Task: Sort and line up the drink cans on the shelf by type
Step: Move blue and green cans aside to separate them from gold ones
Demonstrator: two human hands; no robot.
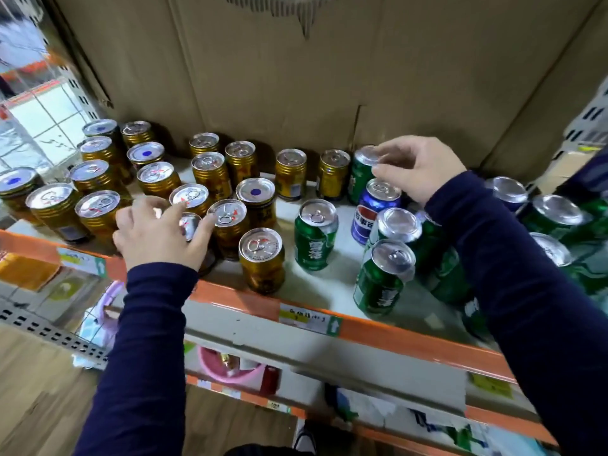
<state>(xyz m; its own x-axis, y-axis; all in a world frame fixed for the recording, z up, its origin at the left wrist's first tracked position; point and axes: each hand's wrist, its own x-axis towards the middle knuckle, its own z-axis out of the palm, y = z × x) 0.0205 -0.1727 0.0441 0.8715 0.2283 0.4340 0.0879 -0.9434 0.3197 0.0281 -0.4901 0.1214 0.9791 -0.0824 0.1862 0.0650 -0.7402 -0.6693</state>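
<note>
The right grip point(418, 172) pinches the top rim of a green can point(359, 181) that stands upright at the back of the shelf point(342, 287), just behind a blue can point(371, 209). The left grip point(161, 232) lies with fingers loosely spread on the lids of the gold cans point(227, 213) at front left, clasping none.
</note>
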